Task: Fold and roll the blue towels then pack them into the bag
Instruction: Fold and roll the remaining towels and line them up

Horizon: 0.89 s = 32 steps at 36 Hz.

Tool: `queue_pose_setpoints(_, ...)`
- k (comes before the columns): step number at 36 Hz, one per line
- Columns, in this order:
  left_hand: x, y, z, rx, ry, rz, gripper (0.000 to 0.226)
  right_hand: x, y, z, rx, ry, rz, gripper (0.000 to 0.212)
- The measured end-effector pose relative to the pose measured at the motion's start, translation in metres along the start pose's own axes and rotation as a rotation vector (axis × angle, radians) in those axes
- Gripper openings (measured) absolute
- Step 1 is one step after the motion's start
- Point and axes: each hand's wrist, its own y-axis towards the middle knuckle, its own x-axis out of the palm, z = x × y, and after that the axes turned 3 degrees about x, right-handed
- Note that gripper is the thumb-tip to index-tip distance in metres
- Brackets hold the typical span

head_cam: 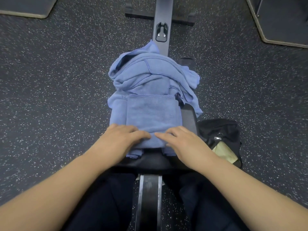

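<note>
A blue towel (pixel 150 114), folded into a long strip, lies along a black padded bench (pixel 189 117) in front of me. Its near end is curled into the start of a roll. My left hand (pixel 122 138) and my right hand (pixel 179 139) both rest on that near end, fingers curved over the fabric and pointing toward each other. A heap of loose blue towels (pixel 146 72) sits at the far end of the strip. A black bag (pixel 220 130) stands on the floor right of the bench, unzipped, with something pale green inside.
Dark speckled rubber floor (pixel 58 97) surrounds the bench. A black metal beam (pixel 162 22) with a cross foot runs away from me. Dark mats (pixel 283 22) lie in the top corners. My legs straddle the near frame.
</note>
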Motion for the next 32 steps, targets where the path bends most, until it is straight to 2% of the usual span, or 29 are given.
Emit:
queue_pose_setpoints(5, 0.003, 0.002, 0.004, -0.044, -0.041, 0.044, 0.033, 0.0, 0.006, -0.004, 0.081, 0.039, -0.002, 0.066)
queue_pose_setpoints(11, 0.008, 0.001, 0.0, -0.045, -0.019, 0.127, 0.026, 0.005, 0.008, -0.008, 0.1, -0.026, 0.12, 0.066)
queue_pose_setpoints(13, 0.01, 0.001, -0.001, -0.039, 0.035, 0.172, 0.033, 0.005, 0.009, -0.009, 0.102, -0.021, 0.146, 0.062)
queue_pose_setpoints(17, 0.011, 0.004, 0.0, -0.058, 0.066, 0.14, 0.069, 0.007, 0.012, -0.011, 0.146, -0.028, 0.181, 0.06)
queue_pose_setpoints(19, 0.012, 0.005, -0.001, -0.085, 0.048, 0.12, 0.073, 0.009, 0.014, -0.011, 0.168, -0.04, 0.199, 0.055)
queue_pose_setpoints(26, 0.014, 0.006, -0.002, -0.117, 0.069, 0.164, 0.043, 0.008, 0.015, -0.013, 0.145, -0.036, 0.3, 0.053)
queue_pose_setpoints(32, 0.02, 0.008, -0.002, -0.153, 0.182, 0.169, 0.043, 0.005, 0.015, -0.022, 0.05, -0.057, 0.384, 0.044)
